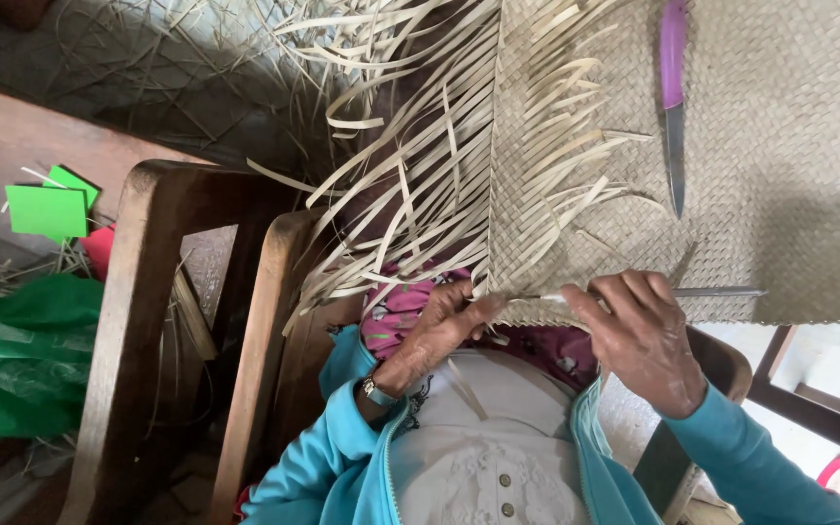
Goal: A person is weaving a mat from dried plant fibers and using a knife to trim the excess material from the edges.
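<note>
A woven mat (780,165) is being worked at its near edge.
A loose strip (527,297) is being pinched by the left hand (444,326); a thin metal tool (712,292) is being gripped by the right hand (644,335), closed around it.

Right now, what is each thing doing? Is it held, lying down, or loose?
Mat: partly woven, with loose strips at its left edge.
Purple knife: lying flat on the mat, not held.
Thin tool: held in the right hand.
Left hand: pinching the mat's edge.
Green bag: crumpled on the floor.
</note>
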